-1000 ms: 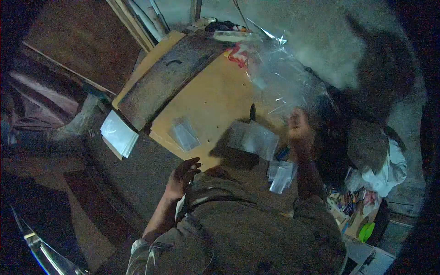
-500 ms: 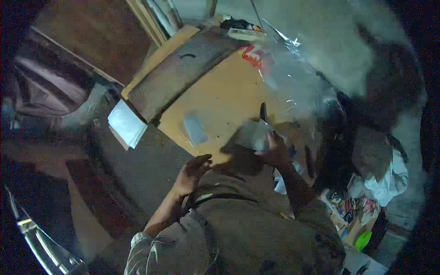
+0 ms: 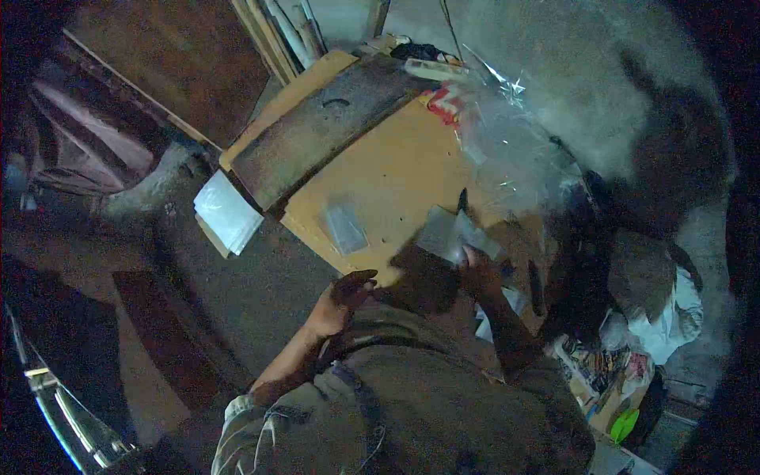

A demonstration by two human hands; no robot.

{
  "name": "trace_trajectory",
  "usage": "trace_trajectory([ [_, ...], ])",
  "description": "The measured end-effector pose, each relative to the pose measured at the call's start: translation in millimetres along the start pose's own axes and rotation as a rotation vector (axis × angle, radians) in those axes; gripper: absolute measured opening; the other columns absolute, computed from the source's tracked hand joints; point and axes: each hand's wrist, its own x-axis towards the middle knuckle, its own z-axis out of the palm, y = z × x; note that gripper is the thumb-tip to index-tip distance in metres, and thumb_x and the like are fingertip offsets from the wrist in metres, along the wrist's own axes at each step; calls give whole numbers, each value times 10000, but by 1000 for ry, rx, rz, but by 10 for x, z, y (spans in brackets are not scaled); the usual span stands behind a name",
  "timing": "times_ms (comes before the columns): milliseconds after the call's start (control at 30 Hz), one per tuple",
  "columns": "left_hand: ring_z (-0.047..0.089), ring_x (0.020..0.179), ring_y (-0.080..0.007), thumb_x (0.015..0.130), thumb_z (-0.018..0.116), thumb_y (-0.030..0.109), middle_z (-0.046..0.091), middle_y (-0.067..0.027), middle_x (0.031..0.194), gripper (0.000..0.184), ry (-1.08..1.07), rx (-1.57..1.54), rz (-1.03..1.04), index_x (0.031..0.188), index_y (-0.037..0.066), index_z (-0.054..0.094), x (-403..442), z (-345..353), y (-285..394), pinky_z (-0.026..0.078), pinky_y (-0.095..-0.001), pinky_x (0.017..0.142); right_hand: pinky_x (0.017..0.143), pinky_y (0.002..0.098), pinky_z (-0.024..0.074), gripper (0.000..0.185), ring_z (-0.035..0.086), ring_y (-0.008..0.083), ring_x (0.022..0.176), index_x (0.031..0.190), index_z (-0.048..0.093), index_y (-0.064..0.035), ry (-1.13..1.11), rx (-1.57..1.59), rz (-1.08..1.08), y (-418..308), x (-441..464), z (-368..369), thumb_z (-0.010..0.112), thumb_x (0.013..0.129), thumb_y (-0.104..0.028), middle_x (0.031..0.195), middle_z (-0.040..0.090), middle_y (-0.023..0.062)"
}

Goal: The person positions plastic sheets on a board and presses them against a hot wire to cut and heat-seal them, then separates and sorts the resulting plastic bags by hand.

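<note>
Right hand (image 3: 481,277), nearer: fingers pinch near edge of clear sleeve (image 3: 477,237), which extends beyond them over bench (image 3: 380,190) | long axis: unclear | left hand (image 3: 340,305): apart, released, loosely curled

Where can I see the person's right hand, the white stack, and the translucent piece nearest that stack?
Right hand (image 3: 480,273): head view, middle of the hand.
White stack (image 3: 228,212): head view, middle of its top face.
Translucent piece (image 3: 346,229): head view, middle of its upper surface.
</note>
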Motion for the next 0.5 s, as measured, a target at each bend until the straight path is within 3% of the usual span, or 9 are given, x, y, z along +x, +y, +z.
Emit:
trace_trajectory([
  [133, 542, 1113, -198, 944, 504, 147, 548, -104, 1237, 345, -7, 11, 6, 1257, 5, 482, 9, 1, 19, 442, -343, 931, 849, 453, 456, 413, 596, 386, 909, 1112, 564, -5, 47, -58, -84, 108, -65, -12, 460, 896, -341, 1013, 601, 231],
  [167, 544, 1110, -193, 942, 507, 150, 558, -102, 1220, 340, 3, 134, 36, 1251, 8, 490, 23, -18, -21, 443, -337, 931, 840, 455, 459, 412, 596, 388, 896, 1109, 560, -5, 54, -70, -118, 141, -75, -24, 450, 902, -343, 1004, 599, 234],
  [267, 548, 1101, -189, 940, 514, 155, 573, -100, 1196, 331, 22, 268, 56, 1240, 16, 505, 26, -1, 26, 444, -329, 925, 810, 441, 469, 384, 601, 370, 867, 1117, 535, 7, 111, -202, -4, 244, -49, -62, 475, 907, -310, 978, 605, 207],
  [400, 559, 1076, -199, 937, 525, 198, 568, -101, 1210, 357, 7, 232, 77, 1249, 26, 503, 70, 29, 175, 451, -319, 896, 728, 358, 468, 254, 582, 210, 786, 1074, 544, -6, 529, -40, -3, 145, -34, -582, 495, 921, -203, 877, 596, 70],
  [467, 537, 1106, -239, 912, 560, 217, 553, -140, 1215, 404, 62, 167, 24, 1258, 20, 492, 62, 173, 489, 426, -340, 930, 708, 337, 468, 222, 578, 170, 766, 1064, 546, -9, 641, 0, -5, -56, -63, -971, 499, 925, -176, 852, 594, 36],
  [500, 515, 1136, -279, 888, 596, 236, 538, -179, 1220, 454, 120, 102, -34, 1266, 14, 481, 91, 237, 603, 402, -361, 965, 659, 298, 446, 197, 540, 128, 716, 1030, 554, -5, 572, 200, 107, -269, -105, -1237, 485, 932, -161, 804, 573, 14],
])
